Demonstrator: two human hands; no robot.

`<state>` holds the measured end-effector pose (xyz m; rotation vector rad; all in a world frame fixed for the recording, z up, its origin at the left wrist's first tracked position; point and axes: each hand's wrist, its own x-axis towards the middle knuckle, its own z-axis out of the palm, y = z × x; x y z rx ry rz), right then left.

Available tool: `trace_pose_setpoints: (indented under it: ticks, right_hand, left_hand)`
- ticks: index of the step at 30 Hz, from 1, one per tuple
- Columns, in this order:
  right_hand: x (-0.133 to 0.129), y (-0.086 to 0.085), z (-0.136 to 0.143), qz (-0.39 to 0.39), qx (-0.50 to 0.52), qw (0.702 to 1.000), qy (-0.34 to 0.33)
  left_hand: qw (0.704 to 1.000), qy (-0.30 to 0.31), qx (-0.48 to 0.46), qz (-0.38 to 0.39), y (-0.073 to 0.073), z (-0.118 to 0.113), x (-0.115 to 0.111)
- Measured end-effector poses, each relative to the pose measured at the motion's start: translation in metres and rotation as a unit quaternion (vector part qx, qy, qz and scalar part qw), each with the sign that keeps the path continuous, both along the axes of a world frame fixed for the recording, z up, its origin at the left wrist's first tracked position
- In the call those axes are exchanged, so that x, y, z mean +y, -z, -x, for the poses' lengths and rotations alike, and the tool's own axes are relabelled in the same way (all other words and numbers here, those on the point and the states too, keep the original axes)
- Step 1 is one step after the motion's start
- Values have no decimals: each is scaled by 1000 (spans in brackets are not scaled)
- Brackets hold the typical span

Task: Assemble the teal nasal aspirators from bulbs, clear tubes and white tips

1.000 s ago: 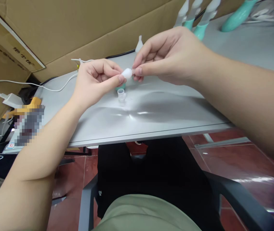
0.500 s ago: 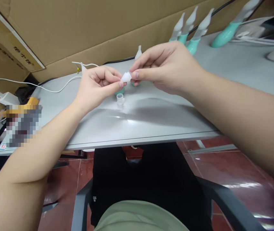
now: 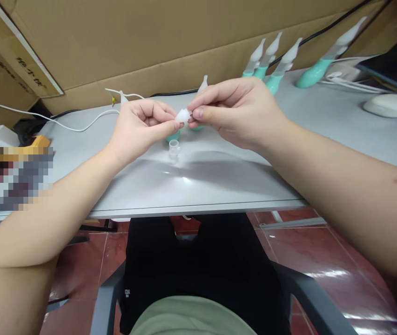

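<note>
Left hand is pinching a small white piece above the tabletop, its grip closed at the fingertips; right hand is likewise pinching the opposite end. Below, a clear cup is standing upright, mouth open, contents too indistinct to tell, near a green bulb.

Fairly bright light, small glare spots on the table, soft shadow below the right hand, white reflections streaking the floor, wide-angle stretch, dim blurred lower right corner, pixelated patch at left
</note>
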<state>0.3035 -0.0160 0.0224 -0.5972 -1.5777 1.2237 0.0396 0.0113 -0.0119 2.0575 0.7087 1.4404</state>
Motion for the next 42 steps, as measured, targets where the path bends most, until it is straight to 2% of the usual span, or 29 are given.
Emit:
trace_pose_setpoints:
  ticks: [4, 8, 14, 19, 26, 33, 42]
  right_hand:
    - [5, 4, 0, 43, 7, 999, -30]
    - [10, 8, 0, 66, 6, 996, -52]
    - [5, 3, -3, 25, -34, 999, -26]
    - [2, 1, -4, -10, -50, 999, -18]
    - [5, 2, -11, -6, -74, 996, -48]
    - [7, 1, -11, 34, -64, 995, -69]
    - [8, 2, -11, 50, -47, 993, -94]
  left_hand:
    - [998, 33, -27, 39, 2, -2, 2]
    - [996, 22, -24, 88, 2, -2, 1]
    - [996, 43, -52, 54, 0, -3, -1]
    - [996, 40, -18, 75, -4, -3, -3]
    - [994, 75, -25, 69, -4, -1, -8]
    - [996, 21, 12, 84, -4, -4, -7]
    - [996, -5, 42, 83, -15, -7, -16]
